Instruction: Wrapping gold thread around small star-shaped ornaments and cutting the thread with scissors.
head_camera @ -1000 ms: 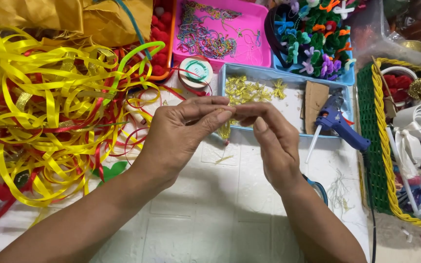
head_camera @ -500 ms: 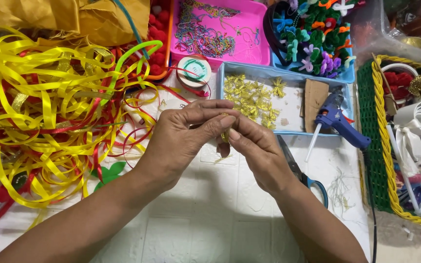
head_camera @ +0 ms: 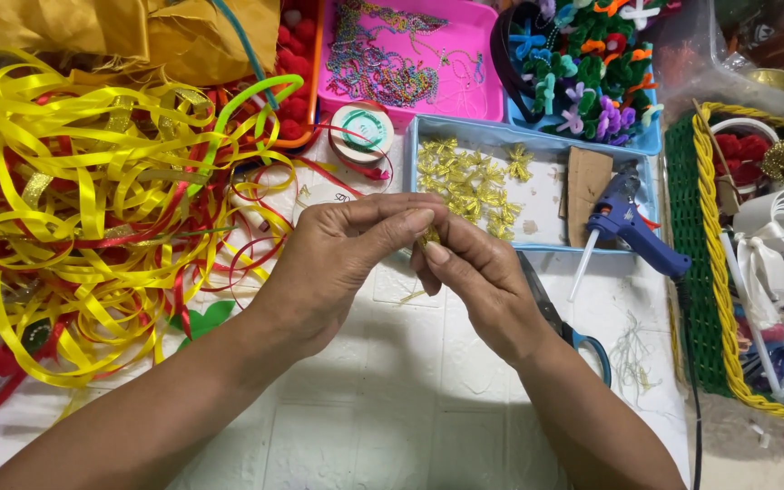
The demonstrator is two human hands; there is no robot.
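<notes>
Where the head view looks down on a white, brick-embossed worktop (head_camera: 410, 399), the left hand (head_camera: 342, 259) and the right hand (head_camera: 483, 281) meet at the centre, fingertips touching. Both sets of fingers are pinched together on a small gold ribbon piece (head_camera: 428, 238), shiny and crinkled, mostly hidden between them; it is held just above the worktop, in front of the blue tray.

- Blue tray (head_camera: 537, 204): shallow, rectangular plastic, just beyond the hands; holds a scatter of small gold bows (head_camera: 465, 177) and a flat brown cardboard scrap (head_camera: 587, 181).
- Glue gun (head_camera: 632, 227): blue plastic, lying across the tray's right corner, pale glue stick pointing down-left.
- Scissors (head_camera: 573, 331): dark blades, blue handle, flat beside the right wrist.
- Ribbon heap (head_camera: 83, 209): loose glossy loops, yellow with red and gold strands, at left.
- Pink tray (head_camera: 478, 54): holds fine tangled bead chains.
- Wire spool (head_camera: 362, 132): round, flat, white and green, between the trays.
- Woven basket (head_camera: 710, 272): green mesh, yellow braided rim, at right.
</notes>
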